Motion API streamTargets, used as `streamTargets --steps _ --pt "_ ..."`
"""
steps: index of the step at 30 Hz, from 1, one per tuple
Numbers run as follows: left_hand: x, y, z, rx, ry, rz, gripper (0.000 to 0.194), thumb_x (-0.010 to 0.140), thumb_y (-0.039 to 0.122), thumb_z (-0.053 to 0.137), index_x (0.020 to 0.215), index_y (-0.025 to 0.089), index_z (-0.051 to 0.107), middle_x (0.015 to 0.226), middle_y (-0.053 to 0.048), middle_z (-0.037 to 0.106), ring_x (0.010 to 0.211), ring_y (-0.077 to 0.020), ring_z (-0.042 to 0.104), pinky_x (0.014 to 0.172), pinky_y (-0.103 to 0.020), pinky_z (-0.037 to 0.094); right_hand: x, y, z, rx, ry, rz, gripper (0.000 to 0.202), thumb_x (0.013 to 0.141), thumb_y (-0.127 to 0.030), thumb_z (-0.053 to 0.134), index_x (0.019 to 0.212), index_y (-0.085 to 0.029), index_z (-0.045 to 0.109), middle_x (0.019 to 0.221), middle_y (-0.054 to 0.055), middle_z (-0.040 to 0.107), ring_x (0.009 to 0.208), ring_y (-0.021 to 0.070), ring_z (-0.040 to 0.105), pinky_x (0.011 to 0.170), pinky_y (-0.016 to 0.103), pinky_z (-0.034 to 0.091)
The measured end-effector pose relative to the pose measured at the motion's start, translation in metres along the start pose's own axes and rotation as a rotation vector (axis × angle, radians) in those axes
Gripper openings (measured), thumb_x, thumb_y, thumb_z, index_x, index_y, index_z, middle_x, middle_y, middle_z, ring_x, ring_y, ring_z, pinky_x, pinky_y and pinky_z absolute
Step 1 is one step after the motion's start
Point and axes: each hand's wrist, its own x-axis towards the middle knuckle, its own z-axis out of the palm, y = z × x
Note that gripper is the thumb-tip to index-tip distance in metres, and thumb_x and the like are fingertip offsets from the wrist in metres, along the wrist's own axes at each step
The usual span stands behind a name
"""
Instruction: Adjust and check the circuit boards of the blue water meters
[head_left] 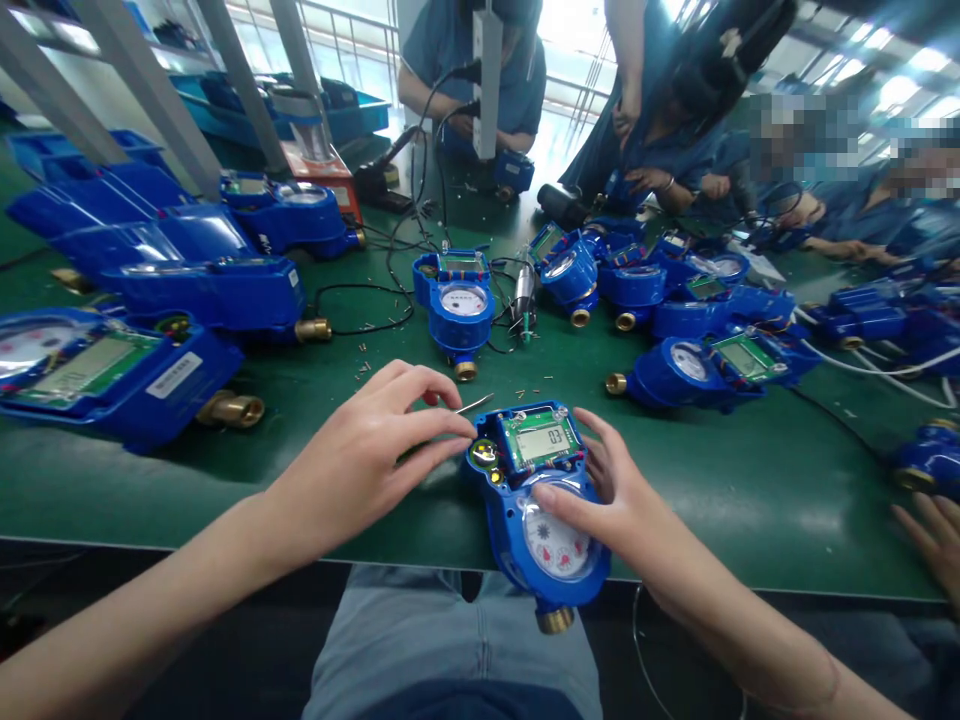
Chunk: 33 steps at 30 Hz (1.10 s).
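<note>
A blue meter [502, 540] with a green circuit board, a lit display and a round white dial lies at the table's front edge, its brass fitting toward me. My right hand [611, 485] grips its right side, thumb over the top of the dial. At the meter's upper left corner is my left hand [397, 440], its fingers closed around a thin pointed metal tool [476, 404] whose tip points right, above the casing. The tool's other end is hidden by the fingers.
Another open meter [459, 305] stands just beyond, with small screws [529, 392] scattered nearby. More blue meters [97, 370] crowd the left and right. A screwdriver [524, 295] and black cables lie mid-table. Several people work across and to the right; a person's hand [930, 530] rests at the right edge.
</note>
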Motion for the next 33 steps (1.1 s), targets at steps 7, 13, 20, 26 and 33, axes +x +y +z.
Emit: streamTargets --steps 7,13,20,26,33 --pt "0.002 -0.008 0.014 0.016 -0.077 0.107 0.022 0.098 0.028 0.047 0.11 0.025 0.066 0.124 -0.007 0.055 0.116 -0.0249 0.047 0.095 -0.044 0.047 0.0 -0.025 0.02 -0.448 0.094 -0.375 0.083 0.075 -0.037 0.073 0.144 -0.024 0.03 0.151 0.012 0.037 0.14 0.0285 0.038 0.117 0.05 0.032" --pt "0.01 -0.005 0.008 0.033 -0.217 0.085 0.027 0.1 0.033 0.042 0.112 0.024 0.065 0.125 -0.008 0.056 0.114 -0.0278 0.048 0.094 -0.05 0.048 0.008 -0.026 0.034 -0.572 0.136 -0.508 0.075 0.076 -0.028 0.071 0.141 -0.016 0.035 0.144 0.016 0.043 0.136 0.0264 0.042 0.117 0.045 0.034" --pt "0.007 -0.004 0.017 -0.094 -0.141 -0.007 0.026 0.097 0.036 0.05 0.112 0.021 0.065 0.117 -0.007 0.059 0.11 -0.0224 0.052 0.096 -0.041 0.047 0.018 -0.014 0.029 -0.576 0.162 -0.6 0.065 0.075 -0.021 0.069 0.134 -0.013 0.043 0.133 0.017 0.049 0.128 0.027 0.047 0.113 0.045 0.038" --pt "-0.002 0.009 0.019 0.015 -0.099 -0.035 0.021 0.096 0.034 0.052 0.112 0.028 0.065 0.121 -0.005 0.056 0.112 -0.0212 0.051 0.096 -0.038 0.045 0.032 -0.015 0.012 -0.558 -0.007 -0.668 0.07 0.071 -0.023 0.073 0.134 -0.015 0.044 0.128 0.014 0.051 0.12 0.0275 0.053 0.107 0.044 0.044" --pt "-0.001 0.031 0.025 0.234 -0.265 -0.135 0.026 0.1 0.036 0.041 0.111 0.025 0.062 0.121 -0.009 0.058 0.113 -0.0307 0.049 0.089 -0.052 0.047 0.041 -0.031 -0.001 -0.584 -0.211 -0.62 0.063 0.069 -0.021 0.072 0.128 -0.02 0.049 0.126 0.012 0.051 0.117 0.0267 0.053 0.104 0.043 0.045"
